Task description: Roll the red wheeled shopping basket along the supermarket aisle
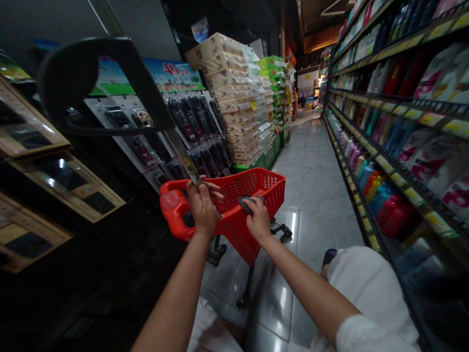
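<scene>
My left hand (202,210) is closed around a narrow flat shaft (188,166) with a patterned label on it. The shaft slants up to the left toward a large dark D-shaped handle (159,93), close to the camera; the kind of tool is unclear. In my right hand (258,221) is a dark grey cloth (246,204), its fingers bent over it at the near rim of the basket. Both hands are over a red plastic shopping cart (240,230) with a perforated basket and black casters. The shaft's lower end is mostly hidden behind my left hand.
Stacked cartons (229,98) and a rack of packaged goods (194,122) stand on the left, near framed boxes (68,181). Shelves of bottles (388,195) line the right. A grey tiled aisle (311,161) runs ahead. A white-clothed knee (366,288) is at lower right.
</scene>
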A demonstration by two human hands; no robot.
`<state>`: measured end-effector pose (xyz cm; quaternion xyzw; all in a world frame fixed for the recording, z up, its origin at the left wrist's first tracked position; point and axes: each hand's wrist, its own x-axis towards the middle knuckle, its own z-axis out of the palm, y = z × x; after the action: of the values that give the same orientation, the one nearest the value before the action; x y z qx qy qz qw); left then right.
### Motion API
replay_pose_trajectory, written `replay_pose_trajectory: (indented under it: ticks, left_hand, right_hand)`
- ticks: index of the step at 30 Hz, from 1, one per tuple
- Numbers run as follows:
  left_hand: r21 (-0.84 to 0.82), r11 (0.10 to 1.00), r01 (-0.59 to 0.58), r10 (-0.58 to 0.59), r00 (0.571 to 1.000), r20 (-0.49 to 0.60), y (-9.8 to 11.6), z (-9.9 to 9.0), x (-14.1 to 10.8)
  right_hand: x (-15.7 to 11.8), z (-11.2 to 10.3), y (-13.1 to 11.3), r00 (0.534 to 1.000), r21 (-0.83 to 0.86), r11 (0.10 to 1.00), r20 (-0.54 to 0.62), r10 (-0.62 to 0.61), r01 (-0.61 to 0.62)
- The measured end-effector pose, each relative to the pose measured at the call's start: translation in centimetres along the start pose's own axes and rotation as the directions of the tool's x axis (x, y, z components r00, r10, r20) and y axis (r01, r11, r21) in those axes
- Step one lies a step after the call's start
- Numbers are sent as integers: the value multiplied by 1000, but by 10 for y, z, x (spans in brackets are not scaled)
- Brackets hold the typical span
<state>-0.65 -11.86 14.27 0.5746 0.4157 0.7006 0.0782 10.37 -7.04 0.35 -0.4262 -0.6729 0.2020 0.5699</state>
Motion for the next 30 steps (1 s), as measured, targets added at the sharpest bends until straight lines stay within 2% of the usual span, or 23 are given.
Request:
replay_pose_trajectory:
  ticks: [2, 4, 6, 8, 11, 13, 15, 19, 22, 24, 26, 30]
  left_hand:
    - [-69, 998, 12, -12, 1000, 5, 0, -1, -1]
    - [-139, 989, 41, -38, 999, 23, 1, -3, 0]
    - [-202, 976, 78, -73, 997, 32, 2, -5, 1]
    - [-265, 956, 126, -119, 992, 44, 2, -6, 3]
    - [-359, 913, 193, -178, 981, 73, 2, -6, 4]
    - [-401, 889, 219, -200, 976, 88, 1, -5, 5]
    - [-419, 874, 246, -225, 969, 100, 1, -4, 6]
    - [-440, 852, 283, -258, 959, 118, 1, 0, 8]
    - [-457, 843, 284, -260, 959, 116, 0, 3, 9]
    - [-462, 841, 281, -257, 959, 115, -2, 5, 10]
    - [-467, 839, 279, -251, 960, 123, -3, 6, 11]
    - [-469, 841, 272, -233, 962, 140, -7, 11, 13]
  right_hand:
    - [-8, 1, -29, 997, -21, 1000, 77, 8, -6]
    - [-12, -2, -46, 990, -27, 1000, 140, 0, 3]
    - [-11, -7, -48, 982, -7, 1000, 187, -28, 30]
    - [-7, -14, -36, 977, 8, 999, 210, -38, 37]
    - [3, -21, -14, 983, 0, 1000, 182, 24, -24]
    - [8, -22, -9, 985, 17, 998, 161, 57, -60]
    - [10, -19, -18, 984, 63, 997, 174, 37, -48]
    - [4, -12, -55, 967, 166, 984, 231, -105, 67]
    - [-4, -11, -67, 962, 161, 980, 226, -150, 115]
    - [-10, -12, -60, 966, 114, 984, 203, -159, 138]
    - [-14, -11, -41, 975, 51, 988, 161, -153, 146]
    - [-16, -4, 23, 999, 1, 1000, 15, -29, 29]
